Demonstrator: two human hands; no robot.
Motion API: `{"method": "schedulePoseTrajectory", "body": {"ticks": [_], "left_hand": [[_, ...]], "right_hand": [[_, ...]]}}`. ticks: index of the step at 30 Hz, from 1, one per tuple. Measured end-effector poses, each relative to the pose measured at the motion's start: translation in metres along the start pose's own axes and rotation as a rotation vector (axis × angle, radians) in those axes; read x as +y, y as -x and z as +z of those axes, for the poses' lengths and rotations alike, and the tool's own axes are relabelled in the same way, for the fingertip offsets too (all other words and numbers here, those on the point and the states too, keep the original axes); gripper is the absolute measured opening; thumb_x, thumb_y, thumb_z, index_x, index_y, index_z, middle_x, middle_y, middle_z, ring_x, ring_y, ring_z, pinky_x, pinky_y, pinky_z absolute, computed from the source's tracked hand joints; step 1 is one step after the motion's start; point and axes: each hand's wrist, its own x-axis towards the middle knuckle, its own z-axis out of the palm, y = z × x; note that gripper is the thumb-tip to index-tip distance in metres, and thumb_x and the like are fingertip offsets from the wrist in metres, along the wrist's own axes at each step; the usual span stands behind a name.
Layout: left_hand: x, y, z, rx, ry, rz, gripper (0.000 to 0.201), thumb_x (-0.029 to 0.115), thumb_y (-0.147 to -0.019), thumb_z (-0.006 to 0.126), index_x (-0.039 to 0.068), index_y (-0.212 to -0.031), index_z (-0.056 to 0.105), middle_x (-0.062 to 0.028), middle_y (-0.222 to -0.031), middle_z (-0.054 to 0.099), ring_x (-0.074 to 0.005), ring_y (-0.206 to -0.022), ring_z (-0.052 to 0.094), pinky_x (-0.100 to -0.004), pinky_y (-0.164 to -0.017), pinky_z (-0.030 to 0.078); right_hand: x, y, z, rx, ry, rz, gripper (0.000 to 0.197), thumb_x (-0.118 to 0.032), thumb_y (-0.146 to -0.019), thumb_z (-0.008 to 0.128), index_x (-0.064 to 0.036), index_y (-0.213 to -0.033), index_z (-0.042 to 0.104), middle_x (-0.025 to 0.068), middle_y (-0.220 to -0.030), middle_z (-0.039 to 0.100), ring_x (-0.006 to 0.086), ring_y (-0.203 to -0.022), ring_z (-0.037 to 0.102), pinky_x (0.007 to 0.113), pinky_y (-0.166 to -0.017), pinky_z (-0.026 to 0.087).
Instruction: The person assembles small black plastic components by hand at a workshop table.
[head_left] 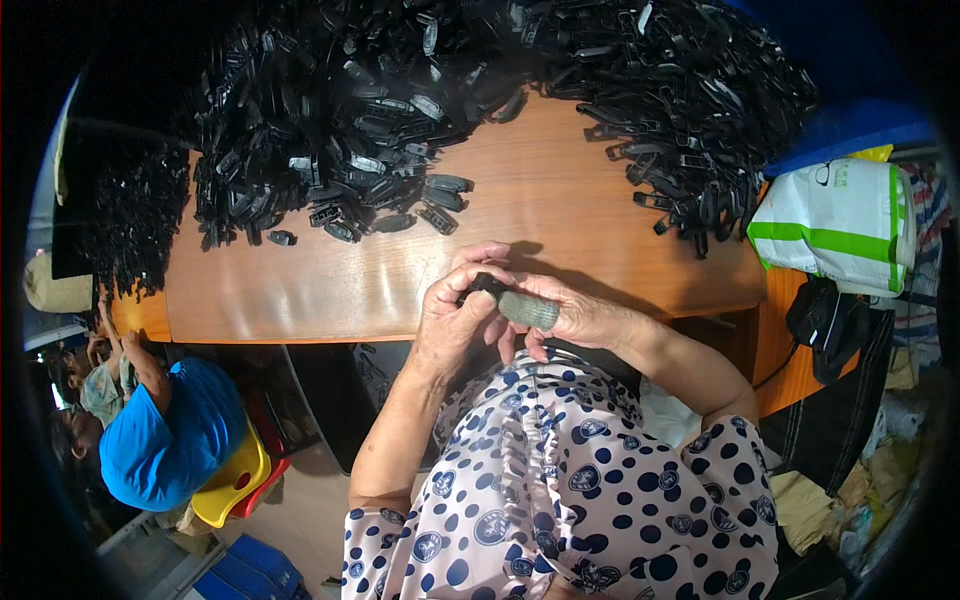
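Note:
My left hand [458,308] is closed, pinching a small black plastic piece [484,286] between thumb and fingers near the table's front edge. Against it from the other side, my right hand [572,310] presses with closed fingers. A grey-green knitted cover [528,311] wraps my right thumb. The fingers hide most of the piece, so its exact kind cannot be made out. Beyond my hands spreads a heap of small oval black plastic parts [398,222]. Farther right lies a second heap of narrower, clip-like black parts [690,160].
The wooden table [290,290] shows bare wood between the heaps and me. A white and green bag [830,225] stands at the right, beside a black object [828,318]. At the left, a person in a blue shirt [175,430] sits on a yellow chair [222,490], near more black parts.

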Motion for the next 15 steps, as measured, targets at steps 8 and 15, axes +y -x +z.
{"method": "schedulePoseTrajectory", "body": {"ticks": [8,15], "left_hand": [[0.010,0.013,0.023,0.025,-0.029,-0.059,0.035,0.037,-0.086,0.065,0.005,-0.097,0.063,-0.0117,-0.127,0.049,-0.0168,-0.104,0.053,-0.0270,-0.083,0.046],[0.030,-0.013,-0.030,0.392,-0.934,0.134,0.011,0.006,-0.087,0.054,0.002,-0.097,0.056,-0.0081,-0.079,0.062,-0.0163,-0.074,0.059,-0.0304,-0.065,0.047]], "right_hand": [[0.030,0.012,-0.013,0.015,0.219,-0.088,0.036,-0.037,-0.093,0.056,-0.0037,-0.106,0.056,0.0038,-0.083,0.062,0.0077,-0.071,0.060,0.019,-0.056,0.046],[-0.063,0.033,-0.088,0.638,1.641,-0.511,0.034,-0.015,-0.084,0.064,-0.0029,-0.114,0.053,0.0119,-0.104,0.056,0.0229,-0.093,0.058,0.034,-0.076,0.051]]}}
